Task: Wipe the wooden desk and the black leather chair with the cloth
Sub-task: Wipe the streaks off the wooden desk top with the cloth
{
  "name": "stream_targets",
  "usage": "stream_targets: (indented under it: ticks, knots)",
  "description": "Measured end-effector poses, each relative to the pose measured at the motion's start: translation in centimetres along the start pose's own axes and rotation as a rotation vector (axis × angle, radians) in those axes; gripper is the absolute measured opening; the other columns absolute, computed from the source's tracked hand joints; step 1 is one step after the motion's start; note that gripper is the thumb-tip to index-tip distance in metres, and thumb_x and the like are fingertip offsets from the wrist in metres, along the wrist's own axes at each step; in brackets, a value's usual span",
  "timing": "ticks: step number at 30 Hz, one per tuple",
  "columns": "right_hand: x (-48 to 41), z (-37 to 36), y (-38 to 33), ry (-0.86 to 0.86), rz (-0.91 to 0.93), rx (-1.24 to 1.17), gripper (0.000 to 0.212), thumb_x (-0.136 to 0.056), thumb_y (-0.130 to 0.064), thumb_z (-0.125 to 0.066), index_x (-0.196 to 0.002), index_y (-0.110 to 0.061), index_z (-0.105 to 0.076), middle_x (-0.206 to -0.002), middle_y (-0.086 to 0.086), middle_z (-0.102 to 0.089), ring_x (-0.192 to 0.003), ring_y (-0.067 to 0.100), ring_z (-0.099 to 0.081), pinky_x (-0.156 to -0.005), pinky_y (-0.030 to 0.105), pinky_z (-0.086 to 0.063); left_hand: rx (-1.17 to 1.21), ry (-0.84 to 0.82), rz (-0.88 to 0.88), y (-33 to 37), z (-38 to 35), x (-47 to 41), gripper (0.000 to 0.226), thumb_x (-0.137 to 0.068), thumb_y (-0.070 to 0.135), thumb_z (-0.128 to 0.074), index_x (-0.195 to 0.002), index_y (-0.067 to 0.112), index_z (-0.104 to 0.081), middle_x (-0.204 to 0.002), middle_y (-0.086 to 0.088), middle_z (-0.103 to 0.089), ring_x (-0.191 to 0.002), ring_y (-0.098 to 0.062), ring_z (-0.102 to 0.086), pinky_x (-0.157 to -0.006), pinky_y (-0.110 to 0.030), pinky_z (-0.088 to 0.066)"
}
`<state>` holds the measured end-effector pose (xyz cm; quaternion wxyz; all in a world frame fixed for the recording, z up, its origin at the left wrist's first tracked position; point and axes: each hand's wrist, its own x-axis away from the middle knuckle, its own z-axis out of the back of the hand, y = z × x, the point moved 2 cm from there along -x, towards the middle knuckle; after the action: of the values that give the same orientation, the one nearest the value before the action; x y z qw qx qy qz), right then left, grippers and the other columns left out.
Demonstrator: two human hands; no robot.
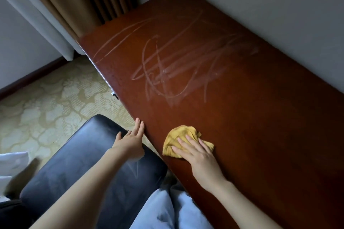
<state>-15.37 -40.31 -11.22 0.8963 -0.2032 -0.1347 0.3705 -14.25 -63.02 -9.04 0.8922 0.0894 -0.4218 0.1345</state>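
Your straight-fingered right hand (197,152) pressed the crumpled yellow cloth (183,135) by the front edge of the red-brown wooden counter (260,117), whose smeared middle likely needed wiping next.

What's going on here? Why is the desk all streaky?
A person is cleaning the desk. The right hand presses a yellow cloth flat on the wood near the front edge. The left hand lies open at the desk's edge, above the black chair. Pale streaks show farther along the top.
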Motion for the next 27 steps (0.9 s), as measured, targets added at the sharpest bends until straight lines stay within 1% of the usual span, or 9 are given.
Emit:
stream_targets:
  ticks: [2,6,8,10,12,15,20,23,27]
  knots:
    - [2.4,0.6,1.5,0.014,0.003,0.062,0.067,-0.077,0.002,-0.04,-0.128,-0.037,-0.056,-0.138,-0.011,-0.05,-0.132,0.016,-0.043,-0.106,0.042,-0.034,-0.002,-0.02,0.002,0.2,0.4,0.0,0.087,-0.085,0.009,-0.038,-0.15,0.019,0.018,-0.156,0.005,0.027,-0.144,-0.012,-0.02,-0.117,-0.043,-0.007]
    - [3.5,1.9,4.9,0.032,-0.119,0.042,0.083,-0.074,0.013,-0.057,-0.134,-0.043,-0.046,-0.144,-0.017,-0.041,-0.137,0.011,-0.032,-0.109,0.036,-0.028,0.027,0.026,0.007,0.7,0.1,0.4,0.086,-0.086,0.004,-0.038,-0.15,0.015,0.019,-0.155,0.001,0.03,-0.127,-0.014,-0.046,-0.112,-0.037,-0.027]
    - [2.6,2.5,6.5,0.017,-0.187,0.059,0.085,-0.08,0.012,-0.053,-0.138,-0.047,-0.036,-0.147,-0.02,-0.032,-0.141,0.007,-0.021,-0.113,0.034,-0.02,0.054,0.065,0.02,1.0,0.0,0.5,0.087,-0.085,0.002,-0.038,-0.15,0.015,0.018,-0.155,0.002,0.031,-0.111,-0.018,-0.054,-0.099,-0.032,-0.038]
    - [0.9,3.4,8.0,0.024,-0.266,0.058,0.08,-0.085,0.011,-0.045,-0.139,-0.047,-0.034,-0.15,-0.019,-0.028,-0.143,0.008,-0.016,-0.113,0.035,-0.016,0.074,0.093,0.021,1.2,-0.3,0.7,0.088,-0.084,0.0,-0.038,-0.15,0.016,0.018,-0.155,0.003,0.031,-0.099,-0.02,-0.057,-0.078,-0.027,-0.041]
    - [-1.2,4.6,9.5,0.05,-0.339,0.073,0.074,-0.088,0.01,-0.04,-0.14,-0.043,-0.038,-0.151,-0.014,-0.029,-0.144,0.012,-0.016,-0.111,0.039,-0.021,0.084,0.102,0.018,0.9,-0.4,0.7,0.089,-0.082,-0.001,-0.036,-0.151,0.017,0.018,-0.155,0.004,0.031,-0.099,-0.02,-0.059,-0.067,-0.025,-0.036]
    - [-4.8,6.0,10.8,0.053,-0.462,0.051,0.07,-0.092,0.008,-0.034,-0.142,-0.04,-0.034,-0.155,-0.011,-0.022,-0.145,0.016,-0.01,-0.111,0.047,-0.023,0.077,0.107,0.001,0.3,-0.2,0.7,0.089,-0.082,-0.001,-0.036,-0.151,0.018,0.017,-0.155,0.005,0.03,-0.106,-0.018,-0.059,-0.065,-0.025,-0.037]
    - [-10.5,5.8,9.1,0.017,-0.65,0.107,0.072,-0.092,0.005,-0.038,-0.149,-0.032,-0.018,-0.159,0.001,-0.008,-0.145,0.029,-0.001,-0.118,0.041,-0.014,0.128,0.125,-0.02,0.2,-0.6,0.8,0.09,-0.083,-0.003,-0.037,-0.151,0.02,0.017,-0.154,0.008,0.031,-0.108,-0.022,-0.06,-0.068,-0.031,-0.049]
    - [-12.6,4.9,7.1,0.002,-0.63,0.129,0.072,-0.093,0.006,-0.033,-0.15,-0.032,-0.012,-0.159,0.001,-0.003,-0.145,0.029,0.004,-0.118,0.044,-0.013,0.149,0.142,-0.037,-0.2,-1.0,0.7,0.091,-0.082,-0.005,-0.036,-0.15,0.022,0.018,-0.153,0.011,0.032,-0.104,-0.022,-0.061,-0.063,-0.031,-0.046]
    - [-13.5,3.0,3.5,-0.039,-0.467,0.135,0.073,-0.093,0.007,-0.03,-0.15,-0.034,-0.01,-0.159,-0.002,-0.001,-0.145,0.027,0.006,-0.118,0.046,-0.01,0.158,0.143,-0.06,-0.6,-1.0,0.7,0.091,-0.082,-0.005,-0.036,-0.151,0.024,0.017,-0.153,0.013,0.031,-0.109,-0.02,-0.06,-0.064,-0.032,-0.049]
